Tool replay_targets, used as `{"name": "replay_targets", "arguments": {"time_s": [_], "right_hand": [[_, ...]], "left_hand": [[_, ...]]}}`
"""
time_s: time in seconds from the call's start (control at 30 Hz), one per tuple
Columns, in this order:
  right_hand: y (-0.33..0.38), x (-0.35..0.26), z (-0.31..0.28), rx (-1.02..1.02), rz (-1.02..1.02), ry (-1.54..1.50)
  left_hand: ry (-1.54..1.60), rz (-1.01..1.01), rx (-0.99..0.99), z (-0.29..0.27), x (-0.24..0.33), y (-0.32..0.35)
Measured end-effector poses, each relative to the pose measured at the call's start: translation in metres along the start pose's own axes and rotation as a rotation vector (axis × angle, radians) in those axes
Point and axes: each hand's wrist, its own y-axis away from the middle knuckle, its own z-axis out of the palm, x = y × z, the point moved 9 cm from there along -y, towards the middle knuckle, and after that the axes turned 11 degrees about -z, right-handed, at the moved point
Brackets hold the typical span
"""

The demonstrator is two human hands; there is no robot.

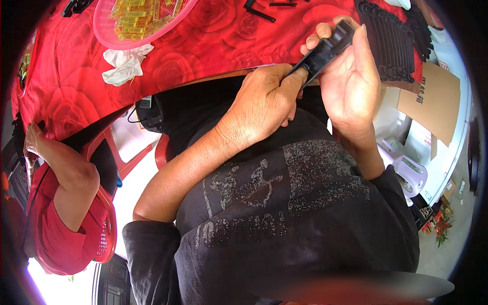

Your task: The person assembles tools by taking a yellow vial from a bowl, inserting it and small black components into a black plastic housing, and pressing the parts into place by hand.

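Observation:
A long black plastic piece [321,55], hollow like a shallow channel, is held tilted over the table's near edge. My left hand [267,96] grips its lower end, with the thumb pressed on the inside. Round the upper end curl the fingers of my right hand [353,79], its palm turned up and its thumb along the side. My fingers and the piece's own walls hide part of its inside. Close by on the right lies a row of similar-looking long black pieces [384,43].
A red rose-patterned cloth [203,38] covers the table. On it are a pink basket [99,30] of yellow translucent pieces, crumpled white tissue [124,63] and thin black strips [262,11]. At the left sits another person in red [61,223]. A cardboard box [432,101] stands at the right.

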Motion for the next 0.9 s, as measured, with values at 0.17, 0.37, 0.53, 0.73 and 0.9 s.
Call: {"name": "replay_targets", "arguments": {"time_s": [0.17,0.37,0.53,0.73,0.9], "right_hand": [[0.001,-0.007,0.0,-0.008,-0.032,0.002],[0.0,-0.014,-0.017,0.049,-0.032,0.018],[0.0,-0.017,-0.011,-0.005,-0.042,0.028],[0.003,-0.016,-0.013,0.019,-0.051,0.06],[0.003,-0.014,-0.012,0.02,-0.039,0.03]], "left_hand": [[-0.203,0.357,0.302,-0.02,0.018,0.026],[-0.517,0.747,0.339,-0.02,0.032,0.07],[-0.657,0.802,0.354,-0.01,0.028,0.077],[-0.653,0.782,0.333,-0.012,0.019,0.071],[-0.63,0.806,0.34,-0.014,0.02,0.071]]}}
